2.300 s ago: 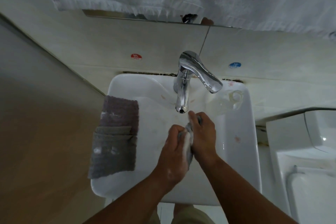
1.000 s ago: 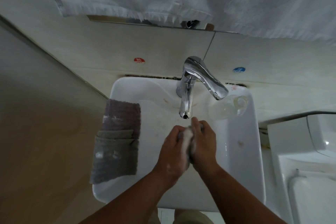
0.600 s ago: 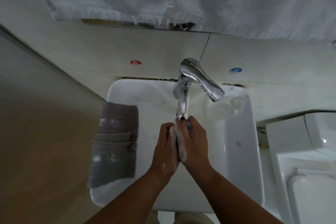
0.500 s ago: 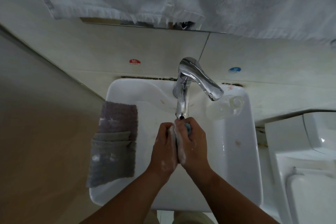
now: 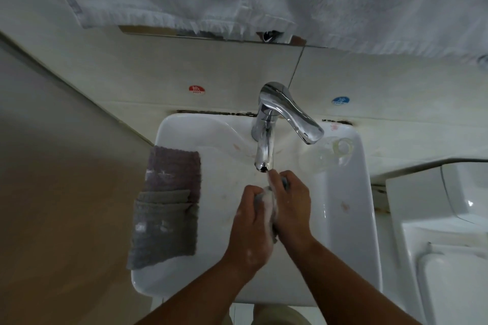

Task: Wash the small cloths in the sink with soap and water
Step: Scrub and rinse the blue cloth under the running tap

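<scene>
Soapy cloth point(image 5: 268, 204) is being held over the sink point(image 5: 343, 240), just below the faucet point(image 5: 264, 152) spout.
Left hand point(image 5: 250, 227) and right hand point(image 5: 293, 207) grips are curling around it, pressing together; two grey cloths point(image 5: 166, 214) are lying on the left rim.

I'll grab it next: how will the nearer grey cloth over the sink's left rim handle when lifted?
Probably floppy: the grey cloth drapes over the sink rim, following its curve. White suds on it suggest it is wet, so likely slippery and heavy for its size. A push may slide it off the glossy rim.
</scene>
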`<state>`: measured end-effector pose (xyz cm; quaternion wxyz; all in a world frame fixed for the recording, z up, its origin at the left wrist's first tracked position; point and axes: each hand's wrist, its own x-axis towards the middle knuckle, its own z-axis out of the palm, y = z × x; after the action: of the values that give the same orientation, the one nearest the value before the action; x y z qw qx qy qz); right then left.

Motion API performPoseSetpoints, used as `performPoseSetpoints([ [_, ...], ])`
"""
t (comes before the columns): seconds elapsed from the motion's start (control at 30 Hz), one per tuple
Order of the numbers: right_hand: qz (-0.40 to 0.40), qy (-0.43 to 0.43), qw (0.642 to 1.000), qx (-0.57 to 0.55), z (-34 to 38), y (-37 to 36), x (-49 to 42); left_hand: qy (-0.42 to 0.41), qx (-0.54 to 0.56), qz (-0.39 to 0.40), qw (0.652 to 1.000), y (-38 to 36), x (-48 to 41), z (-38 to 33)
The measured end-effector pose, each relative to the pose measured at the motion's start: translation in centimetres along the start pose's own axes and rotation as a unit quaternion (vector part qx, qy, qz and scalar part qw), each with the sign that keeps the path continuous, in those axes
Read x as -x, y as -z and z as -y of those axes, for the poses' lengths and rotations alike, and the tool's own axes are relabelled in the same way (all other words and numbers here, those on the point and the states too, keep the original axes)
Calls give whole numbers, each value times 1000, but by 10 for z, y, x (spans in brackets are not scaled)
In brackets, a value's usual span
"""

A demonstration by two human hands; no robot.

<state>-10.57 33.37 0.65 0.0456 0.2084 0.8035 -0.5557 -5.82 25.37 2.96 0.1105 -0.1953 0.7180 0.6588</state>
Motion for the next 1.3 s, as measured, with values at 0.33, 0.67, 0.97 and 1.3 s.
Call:
performPoseSetpoints([
  [0.33,-4,-29,1000,-12,4,0,4,29,2,-8,1000,2,-10,4],
  [0.67,5,13,1000,16,9,1,16,-21,-30,-28,999,3,-11,2],
  [0.97,10,4,1000,3,2,3,13,5,-4,-23,1000,1,-4,13],
  [1.3,17,59,998,24,3,-1,24,-42,-10,-50,998,11,-12,10],
])
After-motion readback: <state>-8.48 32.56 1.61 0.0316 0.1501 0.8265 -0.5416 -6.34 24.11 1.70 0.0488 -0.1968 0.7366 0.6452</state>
